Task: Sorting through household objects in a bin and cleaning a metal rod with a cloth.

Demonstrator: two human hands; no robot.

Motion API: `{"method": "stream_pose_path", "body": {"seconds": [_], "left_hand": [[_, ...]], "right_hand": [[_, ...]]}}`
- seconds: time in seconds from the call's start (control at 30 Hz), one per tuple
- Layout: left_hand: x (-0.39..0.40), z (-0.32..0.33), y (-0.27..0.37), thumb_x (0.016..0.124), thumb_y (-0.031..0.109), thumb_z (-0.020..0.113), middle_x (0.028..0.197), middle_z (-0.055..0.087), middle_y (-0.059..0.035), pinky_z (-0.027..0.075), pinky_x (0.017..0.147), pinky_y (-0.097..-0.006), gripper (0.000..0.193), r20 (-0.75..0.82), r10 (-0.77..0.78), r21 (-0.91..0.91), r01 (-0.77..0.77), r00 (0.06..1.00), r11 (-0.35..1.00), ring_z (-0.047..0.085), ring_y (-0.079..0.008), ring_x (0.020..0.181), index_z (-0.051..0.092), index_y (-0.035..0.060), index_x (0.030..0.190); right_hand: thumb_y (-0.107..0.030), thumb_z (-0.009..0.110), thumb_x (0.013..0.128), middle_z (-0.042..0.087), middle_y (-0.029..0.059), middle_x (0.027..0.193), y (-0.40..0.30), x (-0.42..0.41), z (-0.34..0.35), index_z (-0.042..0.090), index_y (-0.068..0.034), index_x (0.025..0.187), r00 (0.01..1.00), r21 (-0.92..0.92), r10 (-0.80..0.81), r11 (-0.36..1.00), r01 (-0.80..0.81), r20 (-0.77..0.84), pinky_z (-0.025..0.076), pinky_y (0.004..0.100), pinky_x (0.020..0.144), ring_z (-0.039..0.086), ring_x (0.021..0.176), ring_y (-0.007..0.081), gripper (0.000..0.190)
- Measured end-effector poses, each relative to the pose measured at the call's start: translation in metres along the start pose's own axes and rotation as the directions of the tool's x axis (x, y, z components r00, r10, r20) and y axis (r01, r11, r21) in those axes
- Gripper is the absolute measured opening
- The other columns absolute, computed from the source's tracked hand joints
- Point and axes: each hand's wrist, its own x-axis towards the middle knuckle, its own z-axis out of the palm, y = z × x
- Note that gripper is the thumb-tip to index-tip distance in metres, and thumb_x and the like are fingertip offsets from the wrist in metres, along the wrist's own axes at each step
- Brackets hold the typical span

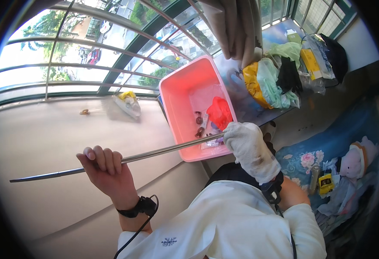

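Observation:
A long, thin metal rod slants across the view, its narrower end at the far left. My left hand is bare and has its fingers curled around the rod left of the middle. Over my right hand is a white cloth glove or wrapped cloth, closed around the rod's right end; the fingers are hidden. Beneath the right part of the rod stands a pink plastic basin. It holds a red plastic bag, small dark brown items and clear packets.
Metal window bars run along the upper left above a pale ledge bearing a small plastic bag. A grey-brown curtain hangs above. Plastic bags crowd a table at upper right. A pink plush toy lies on blue floral fabric.

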Motion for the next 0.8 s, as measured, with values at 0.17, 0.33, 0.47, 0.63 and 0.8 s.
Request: {"method": "stream_pose_path", "body": {"seconds": [0.17,0.33,0.47,0.63,0.8], "left_hand": [[0.003,0.007,-0.023,0.107,0.030,0.041,0.060,0.030,0.0022,0.023,0.039,-0.0240,0.033,-0.136,-0.045,0.024,0.049,0.990,0.999,0.022,-0.0078,0.047,0.050,0.0069,0.085],[0.006,0.011,-0.042,0.107,0.029,0.041,0.061,0.031,0.0020,0.024,0.040,-0.0237,0.033,-0.198,-0.064,0.013,0.068,0.978,0.998,0.023,-0.0079,0.048,0.050,0.0068,0.085],[0.010,0.010,-0.050,0.107,0.029,0.040,0.062,0.031,0.0016,0.025,0.041,-0.0240,0.033,-0.229,-0.102,-0.037,0.096,0.968,0.995,0.024,-0.0082,0.048,0.050,0.0062,0.086],[0.014,0.004,-0.051,0.107,0.030,0.039,0.061,0.030,0.0014,0.026,0.041,-0.0242,0.034,-0.252,-0.117,-0.080,0.100,0.961,0.992,0.024,-0.0086,0.048,0.051,0.0057,0.086],[0.010,-0.012,-0.036,0.107,0.031,0.039,0.060,0.029,0.0016,0.024,0.040,-0.0244,0.035,-0.279,-0.053,-0.073,0.034,0.959,0.997,0.023,-0.0084,0.047,0.051,0.0051,0.087]], "right_hand": [[0.000,0.062,0.071,0.063,0.0086,0.067,0.014,0.009,-0.019,0.065,-0.004,0.068,0.945,-0.364,-0.318,0.892,0.269,-0.079,0.051,0.0323,0.061,0.062,0.063,0.0236,0.006],[0.001,0.062,0.070,0.062,0.0093,0.067,0.014,0.013,-0.033,0.064,-0.004,0.066,0.995,-0.224,-0.065,0.973,0.047,-0.074,0.048,0.0336,0.058,0.062,0.062,0.0243,0.007],[0.001,0.057,0.075,0.056,0.0073,0.067,0.014,0.013,-0.037,0.058,-0.002,0.066,0.982,0.004,-0.015,1.000,0.016,-0.187,0.043,0.0312,0.052,0.054,0.058,0.0194,0.010],[-0.004,0.056,0.080,0.054,0.0050,0.072,0.021,0.015,-0.053,0.060,0.001,0.078,0.997,-0.074,0.077,0.994,-0.075,0.016,0.042,0.0268,0.047,0.053,0.062,0.0129,0.007],[-0.004,0.055,0.085,0.055,0.0041,0.074,0.003,0.020,-0.049,0.059,0.000,0.084,0.973,0.132,0.195,0.975,-0.179,-0.124,0.045,0.0245,0.052,0.055,0.064,0.0121,0.005]]}}
